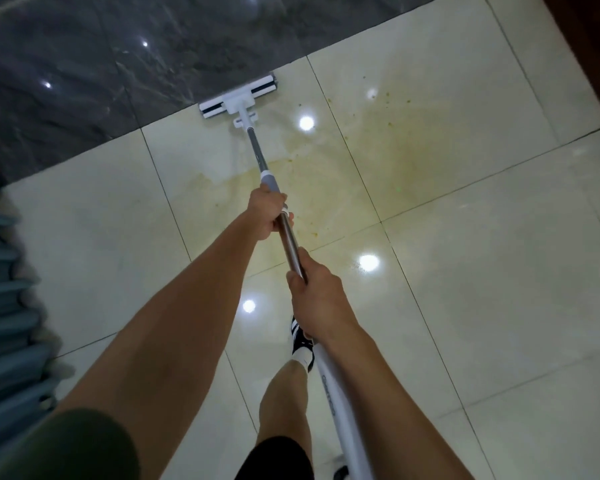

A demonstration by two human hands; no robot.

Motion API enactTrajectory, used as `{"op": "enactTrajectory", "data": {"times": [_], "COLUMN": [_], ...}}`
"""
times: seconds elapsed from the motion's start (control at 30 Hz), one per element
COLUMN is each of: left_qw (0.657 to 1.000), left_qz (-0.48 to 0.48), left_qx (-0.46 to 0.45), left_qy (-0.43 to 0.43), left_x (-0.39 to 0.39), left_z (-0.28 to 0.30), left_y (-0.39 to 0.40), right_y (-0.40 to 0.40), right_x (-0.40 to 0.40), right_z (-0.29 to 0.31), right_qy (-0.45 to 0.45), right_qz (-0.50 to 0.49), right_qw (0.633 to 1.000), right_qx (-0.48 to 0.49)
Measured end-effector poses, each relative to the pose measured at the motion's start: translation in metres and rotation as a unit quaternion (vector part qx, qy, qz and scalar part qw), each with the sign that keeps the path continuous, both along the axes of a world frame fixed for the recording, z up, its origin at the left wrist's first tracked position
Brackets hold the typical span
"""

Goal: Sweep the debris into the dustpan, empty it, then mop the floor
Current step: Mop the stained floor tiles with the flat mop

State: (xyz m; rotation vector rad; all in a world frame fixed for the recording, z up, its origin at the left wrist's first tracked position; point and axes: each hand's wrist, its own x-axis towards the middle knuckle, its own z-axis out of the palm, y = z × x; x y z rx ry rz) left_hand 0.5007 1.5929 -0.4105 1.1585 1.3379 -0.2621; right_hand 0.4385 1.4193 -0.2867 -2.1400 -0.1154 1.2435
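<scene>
Two hands grip one mop (257,147): right hand (314,289) nearer, left hand (269,214) farther, fingers wrapped round its pole. Its head rests far on one stained tiled floor (447,271).

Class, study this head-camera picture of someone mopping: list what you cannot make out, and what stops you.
1. Mop handle top end: cut off by the bottom edge.
2. Mop head underside: faces the floor.
3. Handle under the left hand and right hand: covered by fingers.
4. Lettering on the handle: too blurred.
5. Dustpan: not in view.
</scene>
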Motion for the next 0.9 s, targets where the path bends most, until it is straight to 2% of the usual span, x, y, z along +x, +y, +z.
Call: {"op": "enactTrajectory", "data": {"times": [0.17,0.43,0.6,0.73,0.9], "left_qw": [0.999,0.997,0.996,0.997,0.999], "left_qz": [-0.031,-0.075,-0.075,-0.062,-0.039], "left_qx": [-0.006,-0.032,-0.048,-0.046,-0.036], "left_qy": [0.006,0.013,0.015,0.002,0.005], "left_x": [-0.028,-0.089,-0.114,-0.116,-0.081], "left_z": [0.011,0.025,0.039,0.041,0.035], "left_y": [-0.084,-0.270,-0.354,-0.379,-0.355], "right_y": [-0.081,-0.265,-0.349,-0.372,-0.348], "right_x": [-0.032,-0.092,-0.116,-0.115,-0.078], "right_z": [0.016,0.032,0.050,0.055,0.041], "right_qy": [-0.003,-0.005,0.010,0.014,0.011], "right_qz": [-0.009,0.002,-0.007,-0.015,-0.014], "right_qw": [1.000,1.000,1.000,1.000,1.000], "right_qx": [-0.003,-0.015,-0.014,-0.004,-0.011]}}
